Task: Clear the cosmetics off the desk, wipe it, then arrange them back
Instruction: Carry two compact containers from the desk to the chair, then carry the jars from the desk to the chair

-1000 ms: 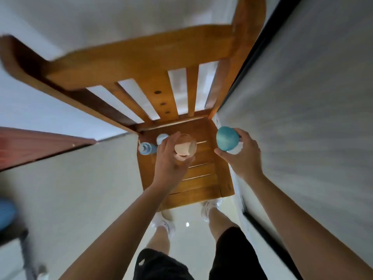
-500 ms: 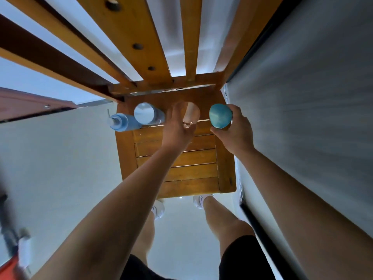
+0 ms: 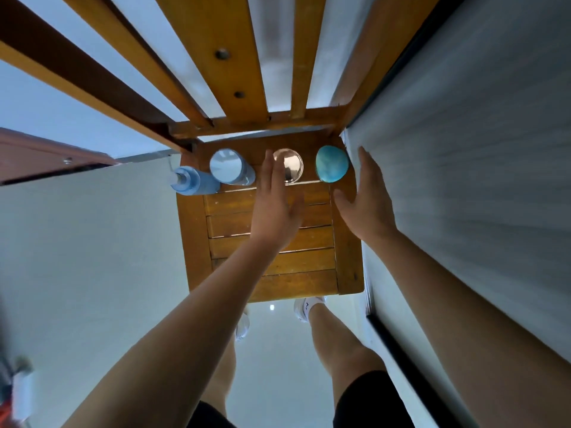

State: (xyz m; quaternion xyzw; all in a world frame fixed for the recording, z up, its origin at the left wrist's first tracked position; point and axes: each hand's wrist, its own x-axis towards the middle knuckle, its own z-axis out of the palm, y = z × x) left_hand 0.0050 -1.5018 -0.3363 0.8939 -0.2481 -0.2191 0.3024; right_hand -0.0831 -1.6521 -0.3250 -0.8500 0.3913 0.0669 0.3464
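Note:
Several cosmetics stand in a row at the back of a wooden chair seat (image 3: pixel 272 267): a blue pump bottle (image 3: pixel 192 181), a bottle with a pale blue cap (image 3: pixel 230 167), a jar with a shiny rose-gold lid (image 3: pixel 290 166) and a round teal container (image 3: pixel 332 164). My left hand (image 3: pixel 275 205) is open just in front of the rose-gold jar, fingers partly over its left side. Beside the teal container, my right hand (image 3: pixel 366 202) is open and holds nothing.
The chair's slatted backrest (image 3: pixel 234 57) rises behind the row. A grey desk surface (image 3: pixel 479 149) with a dark edge runs along the right, against the chair. Pale floor lies to the left, with my legs and white socks below the seat.
Both hands have let go: the rose-gold jar and the teal container now stand on the seat, and the hands have drawn back with fingers spread. The view has moved closer to the chair.

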